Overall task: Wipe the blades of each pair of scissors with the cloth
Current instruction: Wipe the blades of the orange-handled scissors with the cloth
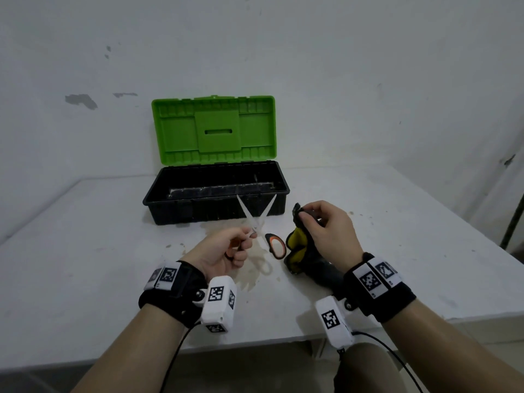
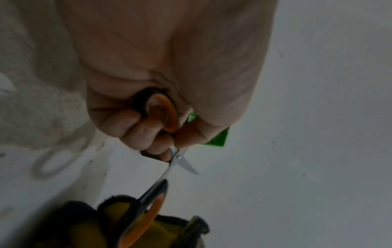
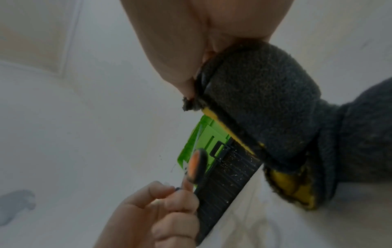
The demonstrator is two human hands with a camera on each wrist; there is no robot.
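My left hand (image 1: 241, 242) grips one orange-and-black handle loop (image 2: 163, 114) of a pair of scissors (image 1: 256, 217), held above the white table (image 1: 85, 251). The blades stand spread in a V, pointing towards the toolbox. The other handle loop (image 1: 276, 246) hangs free to the right. My right hand (image 1: 323, 228) pinches a dark grey and yellow cloth (image 1: 297, 248) just right of the scissors, and the cloth drapes down to the table. In the right wrist view the cloth (image 3: 265, 107) fills the middle and my left hand (image 3: 169, 209) shows below.
A black toolbox (image 1: 215, 194) with its green lid (image 1: 214, 129) raised stands behind the hands against the white wall. Stains mark the table below the scissors. The table's front edge runs under my wrists.
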